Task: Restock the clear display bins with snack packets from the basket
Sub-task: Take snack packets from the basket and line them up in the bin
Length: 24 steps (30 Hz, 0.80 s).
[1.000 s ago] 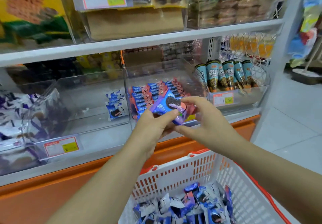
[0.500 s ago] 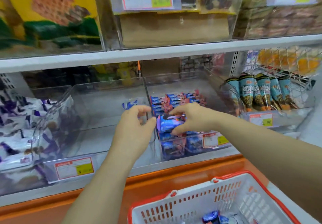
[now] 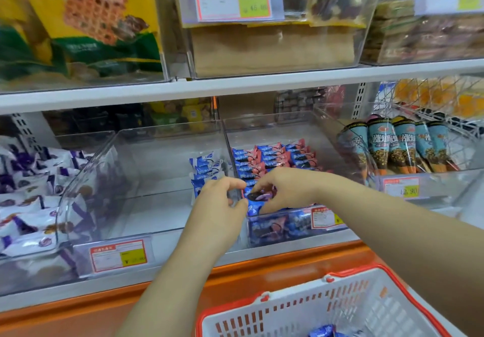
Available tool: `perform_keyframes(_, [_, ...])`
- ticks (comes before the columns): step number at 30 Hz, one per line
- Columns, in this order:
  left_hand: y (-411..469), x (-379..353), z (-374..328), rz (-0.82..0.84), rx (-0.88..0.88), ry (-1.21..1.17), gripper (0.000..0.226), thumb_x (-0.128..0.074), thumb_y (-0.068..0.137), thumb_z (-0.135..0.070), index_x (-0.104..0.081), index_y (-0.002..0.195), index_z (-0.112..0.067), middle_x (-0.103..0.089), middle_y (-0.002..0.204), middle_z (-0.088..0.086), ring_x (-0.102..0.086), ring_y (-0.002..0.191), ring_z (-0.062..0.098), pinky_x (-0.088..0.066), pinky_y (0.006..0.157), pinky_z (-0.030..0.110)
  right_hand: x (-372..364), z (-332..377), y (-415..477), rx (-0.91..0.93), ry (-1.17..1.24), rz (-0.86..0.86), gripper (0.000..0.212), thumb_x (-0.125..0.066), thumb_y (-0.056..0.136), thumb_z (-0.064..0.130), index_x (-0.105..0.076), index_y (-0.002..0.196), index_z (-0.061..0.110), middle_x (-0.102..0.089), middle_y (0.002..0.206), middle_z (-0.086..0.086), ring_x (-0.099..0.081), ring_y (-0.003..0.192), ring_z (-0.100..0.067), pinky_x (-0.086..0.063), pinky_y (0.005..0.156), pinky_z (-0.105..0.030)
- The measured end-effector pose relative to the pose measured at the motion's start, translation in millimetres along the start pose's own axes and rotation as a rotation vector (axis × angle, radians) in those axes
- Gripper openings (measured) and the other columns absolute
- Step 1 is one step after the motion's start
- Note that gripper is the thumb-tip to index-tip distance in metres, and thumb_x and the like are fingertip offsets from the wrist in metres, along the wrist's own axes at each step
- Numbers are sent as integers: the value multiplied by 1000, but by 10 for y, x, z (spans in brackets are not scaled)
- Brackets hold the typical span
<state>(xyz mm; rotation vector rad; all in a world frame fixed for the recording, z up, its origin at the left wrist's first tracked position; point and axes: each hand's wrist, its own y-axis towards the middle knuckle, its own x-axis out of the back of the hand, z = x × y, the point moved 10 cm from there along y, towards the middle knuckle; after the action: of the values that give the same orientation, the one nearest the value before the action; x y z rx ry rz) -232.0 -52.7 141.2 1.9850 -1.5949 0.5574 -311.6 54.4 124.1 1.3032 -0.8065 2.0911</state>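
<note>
Shelf restock, snack packet (image 3: 258, 196) at front of clear display bin (image 3: 267, 125), atop stacked pink-and-blue packets (image 3: 275, 157).
Right hand (image 3: 286, 187) pinching snack packet by fingertips; left hand (image 3: 217, 203) curled beside bin's left wall, hold impossible to tell. White red-rimmed basket (image 3: 314, 310) below right, blue packets (image 3: 323, 332) inside.

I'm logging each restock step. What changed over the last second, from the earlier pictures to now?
The purple packet, held by both hands in front of the shelf, moved forward and down into the front of the middle bin. The left hand let go of it and is now at the bin's left wall; the right hand still pinches it. The stocked rows and the basket stayed put.
</note>
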Motion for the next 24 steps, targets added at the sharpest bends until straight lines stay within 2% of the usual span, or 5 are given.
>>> perform_keyframes(5, [-27, -1, -27, 0, -14, 5, 25, -61, 94, -21, -53, 107, -42, -50, 127, -9, -58, 100, 3, -45, 86, 23, -36, -110, -8, -72, 97, 68, 47, -62, 87, 57, -62, 129, 36, -60, 128, 12, -55, 115, -11, -42, 105, -36])
perform_keyframes(11, [-24, 8, -51, -3, -19, 3, 32, -60, 94, -19, -48, 92, -49, -51, 124, -10, -57, 98, 2, -49, 91, 29, -11, -175, -63, -122, 120, -6, 47, -66, 90, 44, -61, 130, 20, -60, 106, 7, -57, 96, -15, -43, 83, -29])
perform_keyframes(19, [16, 2, -8, -12, -6, -27, 25, -58, 96, -19, -53, 103, -43, -52, 122, -8, -59, 91, 3, -51, 74, 26, 178, -73, -120, -49, 213, -126, 30, -75, 85, 26, -60, 110, 27, -61, 113, 2, -60, 99, -16, -48, 83, -29])
perform_keyframes(21, [20, 1, -2, -13, -4, -38, 26, -58, 96, -19, -53, 104, -43, -51, 122, -8, -60, 90, 3, -51, 71, 25, 255, -72, -134, -25, 207, -256, 41, -77, 81, 22, -61, 118, 27, -60, 111, 4, -58, 100, -15, -48, 86, -28])
perform_keyframes(24, [14, 3, -9, -18, -6, -37, 26, -58, 96, -18, -53, 103, -43, -49, 124, -9, -59, 91, 1, -54, 74, 27, 102, -32, -139, 1, 157, -191, 49, -76, 84, 24, -60, 130, 25, -59, 125, 5, -55, 114, -12, -43, 94, -26])
